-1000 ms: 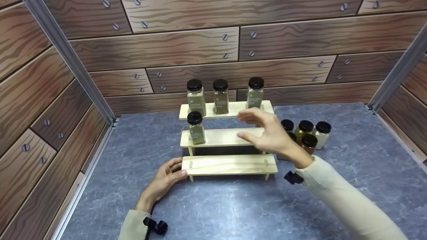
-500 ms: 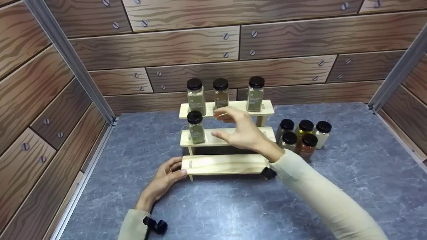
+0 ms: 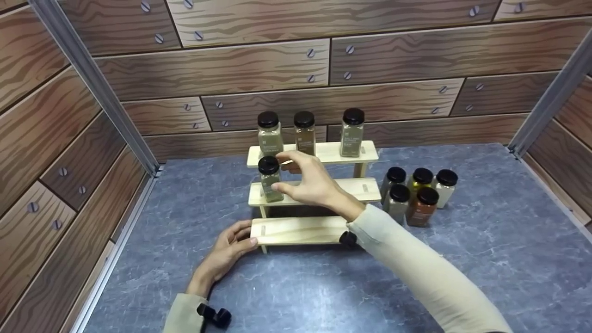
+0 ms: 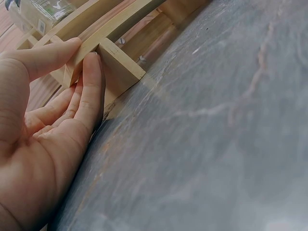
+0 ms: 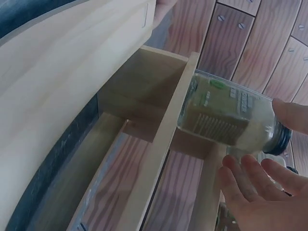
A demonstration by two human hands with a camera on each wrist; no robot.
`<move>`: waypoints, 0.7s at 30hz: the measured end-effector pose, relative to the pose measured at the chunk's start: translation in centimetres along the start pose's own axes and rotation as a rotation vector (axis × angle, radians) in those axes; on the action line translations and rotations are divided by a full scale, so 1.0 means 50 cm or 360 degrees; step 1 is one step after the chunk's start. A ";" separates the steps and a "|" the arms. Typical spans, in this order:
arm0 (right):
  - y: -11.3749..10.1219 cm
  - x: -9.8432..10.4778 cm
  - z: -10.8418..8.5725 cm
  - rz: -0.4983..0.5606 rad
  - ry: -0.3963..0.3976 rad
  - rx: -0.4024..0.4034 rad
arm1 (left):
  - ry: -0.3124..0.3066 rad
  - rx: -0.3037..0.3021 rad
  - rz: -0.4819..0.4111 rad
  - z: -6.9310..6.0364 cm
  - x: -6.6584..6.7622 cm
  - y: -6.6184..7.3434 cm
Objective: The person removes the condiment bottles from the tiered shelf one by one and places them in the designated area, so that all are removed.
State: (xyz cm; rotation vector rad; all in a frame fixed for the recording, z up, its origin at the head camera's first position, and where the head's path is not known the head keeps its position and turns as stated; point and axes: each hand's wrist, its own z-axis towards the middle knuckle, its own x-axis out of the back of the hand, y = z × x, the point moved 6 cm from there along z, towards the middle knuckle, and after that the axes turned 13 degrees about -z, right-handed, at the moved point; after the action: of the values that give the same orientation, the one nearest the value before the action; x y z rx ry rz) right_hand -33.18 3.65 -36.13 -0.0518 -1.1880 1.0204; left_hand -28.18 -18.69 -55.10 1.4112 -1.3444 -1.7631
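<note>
A three-tier wooden spice rack (image 3: 305,231) stands on the table. My left hand (image 3: 229,247) grips the left end of its lowest tier, thumb on top and fingers underneath in the left wrist view. On the middle tier, at the left, stands a spice jar (image 3: 269,185) with a black lid and greenish contents. My right hand (image 3: 314,182) is beside this jar, thumb in front and fingers toward the back. In the right wrist view the thumb (image 5: 291,115) overlaps the jar (image 5: 231,113) near its lid, while the fingers are spread and look apart from it.
Three black-lidded jars (image 3: 304,134) stand along the top tier, with a wider gap before the right one. Several more jars (image 3: 422,208) are grouped on the grey table (image 3: 485,259) right of the rack. Wood-patterned walls (image 3: 259,69) enclose the back and sides.
My right hand has moved left across the middle tier to the jar there, uncovering the jars at the right. My left hand has stayed on the rack.
</note>
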 end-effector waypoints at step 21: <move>-0.012 -0.029 0.020 0.0088 0.0017 -0.0026 | 0.0018 -0.0008 -0.0006 -0.001 -0.001 0.000</move>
State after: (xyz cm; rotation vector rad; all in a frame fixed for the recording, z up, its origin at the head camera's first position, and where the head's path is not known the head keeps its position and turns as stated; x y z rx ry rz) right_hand -33.57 1.86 -36.44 -0.1033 -1.1909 1.0574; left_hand -28.11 -18.65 -55.08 1.4199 -1.3313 -1.7570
